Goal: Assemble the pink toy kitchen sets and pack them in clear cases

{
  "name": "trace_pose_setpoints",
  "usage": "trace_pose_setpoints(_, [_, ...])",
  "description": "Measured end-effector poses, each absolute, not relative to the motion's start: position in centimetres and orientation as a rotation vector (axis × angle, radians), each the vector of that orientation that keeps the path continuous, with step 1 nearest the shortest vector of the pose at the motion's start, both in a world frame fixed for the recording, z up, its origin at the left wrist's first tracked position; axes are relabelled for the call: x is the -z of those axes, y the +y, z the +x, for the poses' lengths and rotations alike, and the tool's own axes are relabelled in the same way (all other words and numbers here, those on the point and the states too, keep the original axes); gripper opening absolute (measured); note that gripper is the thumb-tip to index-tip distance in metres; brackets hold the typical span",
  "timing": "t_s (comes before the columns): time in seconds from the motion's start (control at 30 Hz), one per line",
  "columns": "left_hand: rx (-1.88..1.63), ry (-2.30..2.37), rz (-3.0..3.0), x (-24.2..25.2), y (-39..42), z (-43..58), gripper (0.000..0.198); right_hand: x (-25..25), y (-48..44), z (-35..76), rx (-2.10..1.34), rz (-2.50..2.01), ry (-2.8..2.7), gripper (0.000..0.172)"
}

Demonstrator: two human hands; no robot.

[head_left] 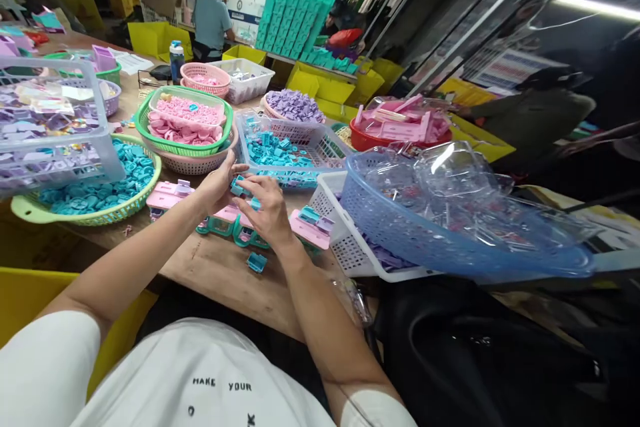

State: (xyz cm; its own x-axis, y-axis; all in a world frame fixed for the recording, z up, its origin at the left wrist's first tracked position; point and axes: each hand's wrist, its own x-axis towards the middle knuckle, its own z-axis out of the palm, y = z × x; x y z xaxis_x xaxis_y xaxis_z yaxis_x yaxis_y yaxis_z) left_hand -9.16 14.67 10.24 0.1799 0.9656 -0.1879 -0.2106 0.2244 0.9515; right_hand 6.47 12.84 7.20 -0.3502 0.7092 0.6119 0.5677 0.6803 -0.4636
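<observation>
My left hand (219, 185) grips a small teal plastic part (237, 185) between thumb and fingers, above the middle of the table. Bent over from the other side, my right hand (269, 205) has its fingertips pinched at the same part. Beneath the hands runs a row of pink-and-teal plastic pieces, partly hidden by them. At the row's right end is a pink piece (311, 229) with teal and lilac clips on top; another pink piece (169, 195) is at the left end. A loose teal part (257, 262) lies on the wood nearer my body.
Close behind the row stands a clear basket (320, 157) of teal parts. A green-rimmed basket (143, 121) holds pink parts; a lime basket (90, 217) with teal discs is at left. To the right, a blue basket (400, 230) of clear packaging overhangs a white basket (345, 250).
</observation>
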Motion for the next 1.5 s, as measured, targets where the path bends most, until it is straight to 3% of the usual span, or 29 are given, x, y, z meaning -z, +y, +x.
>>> trace_pose_setpoints(0.07, [-1.070,0.935,0.936,-10.7,14.0,-10.2,0.071,-7.5,13.6,4.8,-0.317,-0.951,-1.989,0.028])
trace_pose_setpoints(0.3, [-0.992,1.080,1.447,-10.8,14.9,-16.1,0.058,-7.9,18.6,2.0,-0.931,-0.954,-1.958,0.043])
trace_pose_setpoints(0.53, [-1.031,1.062,1.341,-9.2,16.4,-18.1,0.047,-7.6,19.6,0.6,-1.316,-1.005,-1.727,0.052])
trace_pose_setpoints(0.63, [-0.979,1.111,1.466,-8.7,16.4,-18.1,0.037,-7.0,19.3,1.2,-1.254,-0.927,-1.836,0.050])
trace_pose_setpoints(0.8, [-0.424,1.472,2.160,-9.0,17.6,-17.9,0.017,-6.0,20.1,2.0,-1.140,-1.011,-2.206,0.042])
trace_pose_setpoints(0.97, [-0.123,1.468,2.352,-9.9,19.0,-17.5,0.016,-5.8,20.8,2.1,-1.030,-1.036,-2.372,0.033])
trace_pose_setpoints(1.3, [-0.053,1.503,2.185,-10.1,19.7,-17.2,0.020,-5.7,20.5,1.8,-0.739,-1.091,-2.547,0.036])
trace_pose_setpoints(1.43, [-0.001,1.616,2.290,-10.4,19.3,-16.8,0.022,-7.2,19.1,1.8,-0.389,-1.169,-2.591,0.029])
trace_pose_setpoints(1.5, [-0.150,1.638,2.398,-10.4,17.9,-17.4,0.025,-7.7,16.6,2.9,-0.207,-1.130,-2.492,0.031])
